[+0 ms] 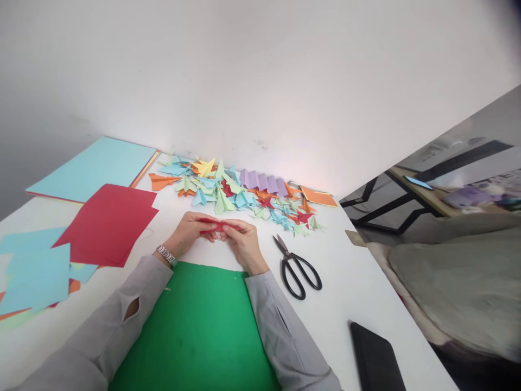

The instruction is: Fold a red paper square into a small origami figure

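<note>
Between my two hands is a narrow folded piece of red paper, held level above the white table just past the far edge of a green mat. My left hand, with a metal watch at the wrist, pinches its left end. At the other end, the fingers and thumb of my right hand are closed on the same paper. My fingers cover much of it, so its full folded shape is hidden. Black-handled scissors lie to the right of my right hand, blades pointing away.
Many small folded paper pieces lie along the wall. Red sheets, a light blue stack and loose blue squares are at left. Orange paper lies at back right. A black flat device lies near the table's right edge.
</note>
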{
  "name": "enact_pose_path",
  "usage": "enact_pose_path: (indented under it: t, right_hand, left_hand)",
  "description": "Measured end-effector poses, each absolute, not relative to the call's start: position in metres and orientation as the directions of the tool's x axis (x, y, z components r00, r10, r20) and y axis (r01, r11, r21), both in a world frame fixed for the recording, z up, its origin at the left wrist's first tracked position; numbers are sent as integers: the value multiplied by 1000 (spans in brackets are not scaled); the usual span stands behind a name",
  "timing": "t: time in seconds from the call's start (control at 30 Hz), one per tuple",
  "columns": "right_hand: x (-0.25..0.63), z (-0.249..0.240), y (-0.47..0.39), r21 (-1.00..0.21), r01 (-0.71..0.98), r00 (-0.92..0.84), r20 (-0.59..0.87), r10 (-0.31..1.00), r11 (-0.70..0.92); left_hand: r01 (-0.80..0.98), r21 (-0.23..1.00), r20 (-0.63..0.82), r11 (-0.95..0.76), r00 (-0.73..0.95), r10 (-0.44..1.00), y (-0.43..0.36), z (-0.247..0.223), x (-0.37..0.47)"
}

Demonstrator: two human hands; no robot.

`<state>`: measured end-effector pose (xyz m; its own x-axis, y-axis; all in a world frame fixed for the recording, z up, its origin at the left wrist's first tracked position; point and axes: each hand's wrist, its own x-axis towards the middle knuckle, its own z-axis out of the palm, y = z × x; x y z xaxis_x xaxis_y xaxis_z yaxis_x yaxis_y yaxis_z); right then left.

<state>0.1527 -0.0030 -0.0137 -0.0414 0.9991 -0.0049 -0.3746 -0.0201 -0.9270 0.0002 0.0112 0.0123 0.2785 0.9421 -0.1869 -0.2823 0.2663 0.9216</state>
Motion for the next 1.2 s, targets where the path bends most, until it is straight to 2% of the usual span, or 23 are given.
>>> enact_pose_path:
  t: [0.23,0.63,0.73,0.9,1.03,1.2]
  right_hand:
    - [153,-13,-4,-926,-378,-51,10,999,-11]
    - [151,-12,-3,-916,-394,-26,86,996,69]
    - [153,-12,-3,-933,-338,20,119,993,119]
    - [152,-10,-5,-962,-148,47,225,973,229]
    - [151,-12,-7,-945,-31,31,324,945,325]
    - [153,-14,-7,-931,15,15,365,931,365]
  left_hand:
    - [-259,931,-176,256,297,939,13,11,-1]
    - [-345,895,-170,282,320,932,11,14,-2]
    - [-351,894,-160,280,334,929,13,13,-3]
    - [-508,827,-148,240,215,965,14,15,-3]
    - [-380,893,-174,240,199,964,13,16,-2]
    - [-240,956,-131,169,169,977,13,12,-3]
